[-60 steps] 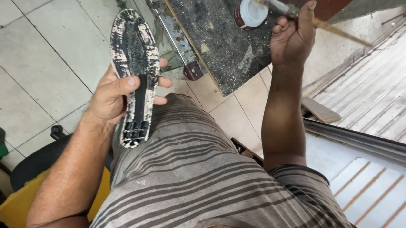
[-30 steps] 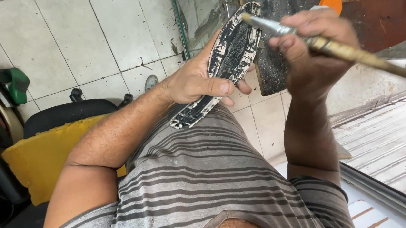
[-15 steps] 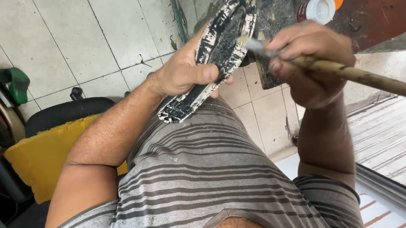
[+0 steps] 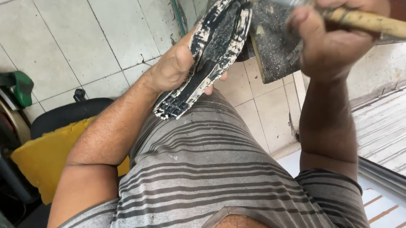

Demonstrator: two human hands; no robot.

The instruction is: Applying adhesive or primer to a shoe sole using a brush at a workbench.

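Holding a worn shoe sole (image 4: 210, 54) tilted above the lap, the left hand (image 4: 175, 65) has its fingers wrapped around the sole's middle from behind, thumb side toward the camera; the sole's black inner face, edged with pale crusted residue, points up and to the right.

Item, right hand (image 4: 334, 24): fingers clenched around a long brush (image 4: 376, 18) with a tan wooden handle. Its metal collar and tip reach left to the toe end of the sole; whether the tip is touching is blurred and cannot be told for certain.

Change against the picture half a second back: the brush tip has travelled from the middle of the sole up to the toe end, and the right hand has risen with it. The sole sits at nearly the same slant in the same grasp. Two seconds back the right hand was away at a small white pot on the dark slab, and the sole lay lower, lengthwise.

Judgement: the brush looks to be working along the sole's face toward the toe, so the coating stroke appears well along its length; the heel end (image 4: 173, 107) near the lap carries no visible fresh coat that can be made out.

Surroundings:
- dark stained slab (image 4: 274, 34) behind the sole
- tiled floor (image 4: 83, 36)
- yellow cushion (image 4: 45, 157) on a black seat
- striped shirt (image 4: 203, 177)
- ribbed metal sheet (image 4: 400, 126) at right
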